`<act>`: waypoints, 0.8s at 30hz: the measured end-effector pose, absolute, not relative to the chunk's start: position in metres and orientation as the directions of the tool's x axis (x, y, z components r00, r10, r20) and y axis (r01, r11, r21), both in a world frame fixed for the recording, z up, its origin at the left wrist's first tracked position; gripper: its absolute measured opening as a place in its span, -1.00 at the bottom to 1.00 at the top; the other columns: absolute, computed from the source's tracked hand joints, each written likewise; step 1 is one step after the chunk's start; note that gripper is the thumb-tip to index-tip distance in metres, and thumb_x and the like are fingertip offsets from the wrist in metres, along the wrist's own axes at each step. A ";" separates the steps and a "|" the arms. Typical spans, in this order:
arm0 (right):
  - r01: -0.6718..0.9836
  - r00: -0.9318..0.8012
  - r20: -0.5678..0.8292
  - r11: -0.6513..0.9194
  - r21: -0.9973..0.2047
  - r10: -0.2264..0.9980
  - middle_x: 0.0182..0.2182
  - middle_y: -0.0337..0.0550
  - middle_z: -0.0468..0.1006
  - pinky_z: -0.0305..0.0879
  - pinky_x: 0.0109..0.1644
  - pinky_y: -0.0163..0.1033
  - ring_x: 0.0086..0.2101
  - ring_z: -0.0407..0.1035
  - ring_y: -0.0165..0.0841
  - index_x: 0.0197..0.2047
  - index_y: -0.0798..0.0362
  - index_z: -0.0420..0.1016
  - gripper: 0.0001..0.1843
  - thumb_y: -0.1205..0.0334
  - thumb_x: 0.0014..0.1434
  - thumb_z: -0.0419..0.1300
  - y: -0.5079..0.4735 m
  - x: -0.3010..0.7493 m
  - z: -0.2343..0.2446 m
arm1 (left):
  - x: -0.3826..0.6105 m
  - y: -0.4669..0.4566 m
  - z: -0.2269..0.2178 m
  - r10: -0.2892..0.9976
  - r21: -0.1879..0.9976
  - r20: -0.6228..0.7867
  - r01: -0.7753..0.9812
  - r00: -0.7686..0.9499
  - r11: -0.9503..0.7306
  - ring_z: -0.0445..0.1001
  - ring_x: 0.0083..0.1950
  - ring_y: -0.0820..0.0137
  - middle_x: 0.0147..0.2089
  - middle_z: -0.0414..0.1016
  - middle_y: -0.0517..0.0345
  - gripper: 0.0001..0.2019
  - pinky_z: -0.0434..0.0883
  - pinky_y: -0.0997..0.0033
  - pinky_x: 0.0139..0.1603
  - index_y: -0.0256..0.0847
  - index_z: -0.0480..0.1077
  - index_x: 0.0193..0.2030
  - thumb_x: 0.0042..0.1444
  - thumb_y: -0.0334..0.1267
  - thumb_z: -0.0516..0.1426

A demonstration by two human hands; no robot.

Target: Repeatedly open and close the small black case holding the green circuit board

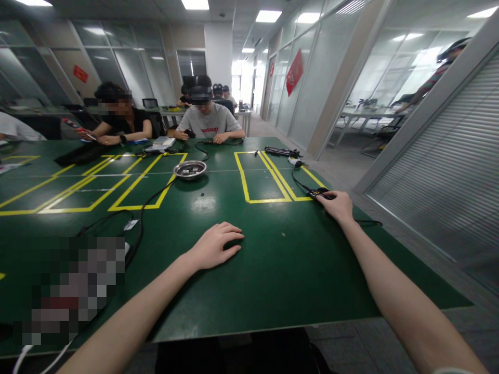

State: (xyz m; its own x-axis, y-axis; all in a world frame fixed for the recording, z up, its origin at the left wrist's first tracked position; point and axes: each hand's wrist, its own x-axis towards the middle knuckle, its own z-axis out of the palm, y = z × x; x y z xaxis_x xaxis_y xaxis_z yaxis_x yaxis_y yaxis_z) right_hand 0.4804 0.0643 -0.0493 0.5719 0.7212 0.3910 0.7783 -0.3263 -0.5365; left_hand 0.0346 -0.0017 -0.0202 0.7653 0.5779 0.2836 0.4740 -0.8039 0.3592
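Observation:
My left hand [219, 245] rests on the green table, palm down, fingers stretched out and a little apart, with nothing in it. Toward the table's right edge, my right hand [338, 205] has its fingers closed on a small black corded device [315, 193], whose exact kind I cannot make out. A black cord [296, 181] runs from the device up to a small round black end [298, 163]. Yellow tape outlines [268, 201] lie just left of the device.
A metal bowl [189, 170] with small metal parts stands mid-table. Folded black tripod-like gear [283, 152] lies at the far right. A black cable [145, 208] crosses to a blurred-out item [78, 291] at left. Two people [208, 119] sit across the table.

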 end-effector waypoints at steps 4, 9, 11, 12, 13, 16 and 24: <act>0.797 0.555 0.380 -0.342 -0.498 0.740 -0.20 0.11 0.69 0.47 -0.12 -0.03 -0.15 0.55 0.03 -0.16 0.10 0.72 -0.58 -0.01 0.00 0.38 0.068 0.480 -0.050 | 0.034 -0.002 -0.020 0.576 0.358 0.287 0.472 0.765 -0.805 0.51 0.18 0.18 0.17 0.58 0.01 -0.76 0.44 0.06 0.24 -0.11 0.55 0.09 0.34 -0.22 0.17; 0.835 0.514 0.358 -0.358 -0.418 0.780 -0.12 0.13 0.64 0.47 -0.11 -0.04 -0.14 0.55 0.01 -0.07 0.09 0.73 -0.49 -0.14 0.12 0.31 0.064 0.476 -0.044 | 0.035 -0.002 -0.020 0.580 0.355 0.276 0.479 0.767 -0.803 0.51 0.19 0.18 0.16 0.58 0.01 -0.77 0.41 0.05 0.28 -0.13 0.56 0.08 0.34 -0.24 0.18; 0.849 0.502 0.363 -0.366 -0.382 0.785 -0.06 0.12 0.61 0.46 -0.11 -0.06 -0.17 0.55 -0.05 -0.02 0.07 0.73 -0.48 -0.15 0.17 0.28 0.062 0.475 -0.041 | 0.035 -0.002 -0.020 0.576 0.353 0.278 0.476 0.769 -0.805 0.51 0.18 0.19 0.16 0.58 0.02 -0.77 0.41 0.05 0.28 -0.12 0.56 0.07 0.34 -0.23 0.18; 0.858 0.491 0.368 -0.367 -0.358 0.790 -0.05 0.10 0.60 0.46 -0.13 -0.08 -0.18 0.55 -0.08 -0.01 0.05 0.72 -0.49 -0.15 0.17 0.27 0.061 0.474 -0.040 | 0.035 -0.002 -0.020 0.575 0.351 0.279 0.476 0.769 -0.806 0.51 0.18 0.19 0.16 0.58 0.02 -0.78 0.41 0.05 0.28 -0.11 0.56 0.07 0.34 -0.23 0.18; 0.872 0.473 0.375 -0.362 -0.331 0.798 -0.05 0.09 0.60 0.45 -0.15 -0.10 -0.19 0.55 -0.09 -0.01 0.03 0.72 -0.49 -0.16 0.17 0.27 0.060 0.474 -0.040 | 0.035 -0.002 -0.020 0.576 0.349 0.278 0.478 0.769 -0.806 0.51 0.18 0.19 0.16 0.58 0.02 -0.78 0.42 0.05 0.27 -0.11 0.56 0.07 0.34 -0.23 0.18; 0.908 0.410 0.375 -0.330 -0.259 0.832 -0.11 0.06 0.64 0.42 -0.22 -0.12 -0.20 0.54 -0.08 -0.08 0.01 0.75 -0.51 -0.19 0.16 0.26 0.061 0.475 -0.039 | 0.035 -0.002 -0.020 0.581 0.348 0.274 0.484 0.767 -0.803 0.51 0.19 0.18 0.17 0.58 0.00 -0.78 0.42 0.04 0.26 -0.15 0.56 0.06 0.34 -0.23 0.18; 0.857 0.438 0.315 -0.286 -0.429 0.842 -0.28 -0.03 0.70 0.37 -0.33 -0.16 -0.26 0.55 -0.07 -0.14 -0.02 0.74 -0.57 -0.12 0.06 0.33 0.061 0.479 -0.039 | 0.035 -0.003 -0.020 0.577 0.351 0.283 0.477 0.767 -0.806 0.52 0.17 0.18 0.15 0.59 0.01 -0.80 0.44 0.05 0.23 -0.12 0.57 0.03 0.34 -0.22 0.18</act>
State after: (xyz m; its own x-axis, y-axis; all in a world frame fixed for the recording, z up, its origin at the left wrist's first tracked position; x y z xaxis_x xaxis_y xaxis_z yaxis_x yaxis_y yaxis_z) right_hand 0.4792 0.0614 -0.0389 0.4383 0.8420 0.3145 0.8569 -0.2858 -0.4289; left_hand 0.0349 -0.0027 -0.0197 0.7665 0.5767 0.2826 0.4768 -0.8058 0.3511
